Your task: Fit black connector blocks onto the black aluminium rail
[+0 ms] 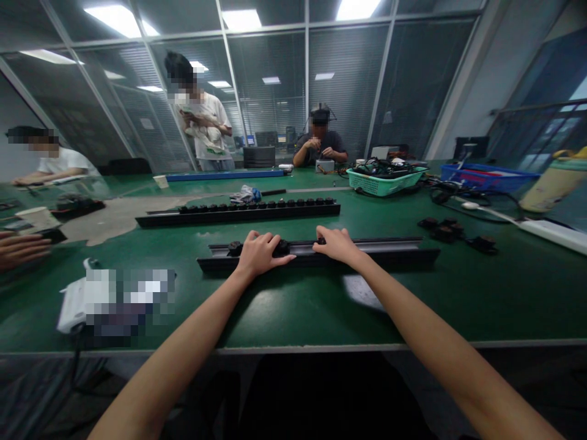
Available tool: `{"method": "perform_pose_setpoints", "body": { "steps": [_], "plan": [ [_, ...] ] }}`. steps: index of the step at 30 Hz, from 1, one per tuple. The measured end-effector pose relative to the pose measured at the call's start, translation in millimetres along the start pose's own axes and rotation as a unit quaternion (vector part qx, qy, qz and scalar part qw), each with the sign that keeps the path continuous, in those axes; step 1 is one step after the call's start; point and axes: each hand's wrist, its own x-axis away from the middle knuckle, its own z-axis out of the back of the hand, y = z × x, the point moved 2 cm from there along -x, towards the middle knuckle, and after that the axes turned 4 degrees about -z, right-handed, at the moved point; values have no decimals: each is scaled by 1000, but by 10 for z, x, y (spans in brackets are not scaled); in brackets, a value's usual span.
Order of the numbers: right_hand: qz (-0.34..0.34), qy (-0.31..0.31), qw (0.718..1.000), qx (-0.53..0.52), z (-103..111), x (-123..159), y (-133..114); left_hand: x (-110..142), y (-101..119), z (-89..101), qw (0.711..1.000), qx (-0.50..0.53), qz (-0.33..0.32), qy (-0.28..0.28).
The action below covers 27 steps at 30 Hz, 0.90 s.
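Observation:
A long black rail with a silvery channel lies across the green table in front of me. My left hand is laid over its left part, fingers curled across the top and thumb stretched along the near side. Small black blocks sit in the channel on either side of that hand, one block to its left and another block by its thumb. Farther right, my right hand pinches a small black block at the channel, mostly covered by the fingers.
Behind lies a second rail filled with several black blocks. Loose black blocks rest at right, near a white power strip. A green basket holds cables. At left are a white device and another person's hand.

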Motion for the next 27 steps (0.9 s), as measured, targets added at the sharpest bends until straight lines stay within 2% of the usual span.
{"method": "perform_pose_setpoints", "body": {
  "steps": [14, 21, 27],
  "plan": [
    [-7, -10, 1000, 8, 33, -14, 67, 6, -4, -2, 1000, -2, -4, -2],
    [-11, -43, 999, 8, 80, -2, 101, 5, -6, 3, 1000, 1, -2, 0],
    [42, -77, 995, 43, 85, -11, 117, 11, -4, 14, 1000, -7, -6, 2]
  ]
}}
